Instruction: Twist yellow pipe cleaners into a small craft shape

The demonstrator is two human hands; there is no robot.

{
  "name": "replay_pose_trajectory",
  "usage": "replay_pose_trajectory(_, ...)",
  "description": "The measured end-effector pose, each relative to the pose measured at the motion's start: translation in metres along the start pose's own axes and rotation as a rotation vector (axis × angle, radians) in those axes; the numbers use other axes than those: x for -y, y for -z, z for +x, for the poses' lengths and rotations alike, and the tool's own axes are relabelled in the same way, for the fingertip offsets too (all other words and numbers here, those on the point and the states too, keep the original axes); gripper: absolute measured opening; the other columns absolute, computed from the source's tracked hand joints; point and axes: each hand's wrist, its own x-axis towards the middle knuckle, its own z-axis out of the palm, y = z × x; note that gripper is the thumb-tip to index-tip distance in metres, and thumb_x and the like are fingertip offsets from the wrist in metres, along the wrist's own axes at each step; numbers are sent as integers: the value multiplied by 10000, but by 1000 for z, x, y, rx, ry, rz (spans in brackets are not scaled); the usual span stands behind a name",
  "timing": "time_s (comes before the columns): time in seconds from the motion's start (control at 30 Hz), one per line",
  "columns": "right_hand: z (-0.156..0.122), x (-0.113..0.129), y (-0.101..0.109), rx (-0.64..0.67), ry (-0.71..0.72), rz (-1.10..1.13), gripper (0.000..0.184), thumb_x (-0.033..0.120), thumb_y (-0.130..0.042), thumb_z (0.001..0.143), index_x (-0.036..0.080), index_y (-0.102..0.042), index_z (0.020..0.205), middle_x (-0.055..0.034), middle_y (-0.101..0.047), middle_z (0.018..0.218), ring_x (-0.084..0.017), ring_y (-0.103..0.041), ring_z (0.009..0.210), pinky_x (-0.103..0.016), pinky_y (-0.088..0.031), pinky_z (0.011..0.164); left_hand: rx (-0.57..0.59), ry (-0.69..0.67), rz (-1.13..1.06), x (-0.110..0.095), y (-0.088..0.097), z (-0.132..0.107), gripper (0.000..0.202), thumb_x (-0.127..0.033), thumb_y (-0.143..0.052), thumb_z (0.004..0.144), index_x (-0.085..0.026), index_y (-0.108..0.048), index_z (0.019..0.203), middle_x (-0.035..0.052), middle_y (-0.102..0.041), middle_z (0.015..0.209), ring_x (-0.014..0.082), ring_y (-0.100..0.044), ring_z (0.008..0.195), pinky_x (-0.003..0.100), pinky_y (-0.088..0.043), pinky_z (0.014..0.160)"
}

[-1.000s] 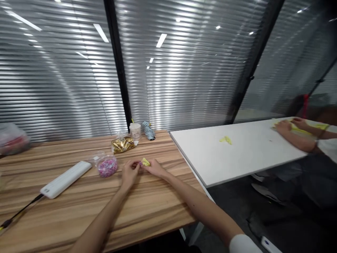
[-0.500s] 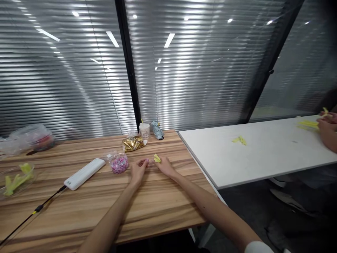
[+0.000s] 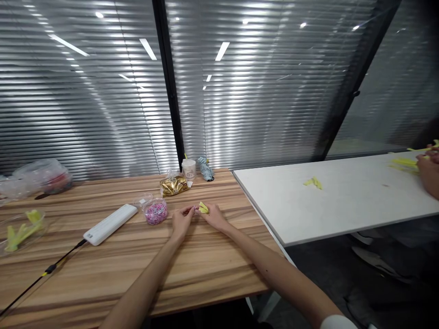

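The left hand [image 3: 182, 220] and right hand [image 3: 214, 217] rest at the near-centre of the wooden bench [image 3: 147, 274], palms down and close together. The yellow folded piece [image 3: 203, 208] sits between them, raised just above the bench. Right grip: narrow, pinching the piece. Left grip: narrow, fingertips closed just beside the piece; whatever they hold is too small to tell. Nearest the left hand stands a clear round tub of pink rubber bands [image 3: 155, 212]. Also on the bench: a white power strip [image 3: 110, 224], a gold foil packet [image 3: 173, 186], a small white cup [image 3: 189, 168], a grey-blue wrapped item [image 3: 206, 169] and a clear tray of yellow folded pieces [image 3: 22, 236]. On the adjoining white table [image 3: 343, 201] lies a yellow scrap [image 3: 313, 183]. At its far end, a co-worker's hand [image 3: 429, 170] works near yellow strips [image 3: 404, 163].
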Motion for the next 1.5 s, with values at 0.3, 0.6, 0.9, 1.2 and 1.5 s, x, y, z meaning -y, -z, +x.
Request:
replay_pose_trajectory(0.3,0,-2,0,-5,-23,-47,212,297,-483,786,150,-633,814,-34,-648,722,-144,-537,617,-213,-361,560,5,-36,65,-9,0,-3,219,-323,-620,660,-136,-697,745,83,-700,768,207,-641,723,299,-487,696)
replay_pose_trajectory(0.6,3,-2,0,-75,-129,-82,154,263,-512,747,151,-610,706,-23,-623,654,-129,-496,572,-203,-346,536,22,-35,94,-2,0,-1,241,-364,-624,648,-135,-675,701,76,-687,729,193,-620,692,287,-462,675)
replay_pose_trajectory(0.9,7,-7,-5,-180,-299,54,168,262,-496,715,145,-575,625,8,-569,586,-118,-476,553,-201,-347,515,200,8,-224,-15,-8,-8,255,-388,-636,631,-141,-606,686,18,-590,701,121,-524,647,222,-412,608)
replay_pose_trajectory(1.2,10,-14,-5,-246,-326,103,181,288,-471,706,163,-557,606,3,-576,572,-128,-492,533,-214,-363,506,239,143,-402,-23,-9,-12,290,-378,-558,664,-158,-476,493,-17,-486,527,103,-466,519,223,-361,537)
replay_pose_trajectory(1.5,7,-13,-8,-215,-245,5,164,281,-473,714,164,-569,651,2,-580,607,-126,-472,552,-217,-350,533,284,298,-668,-22,-7,-8,232,-336,-493,702,-134,-587,642,-71,-318,402,64,-312,369,227,-383,500)
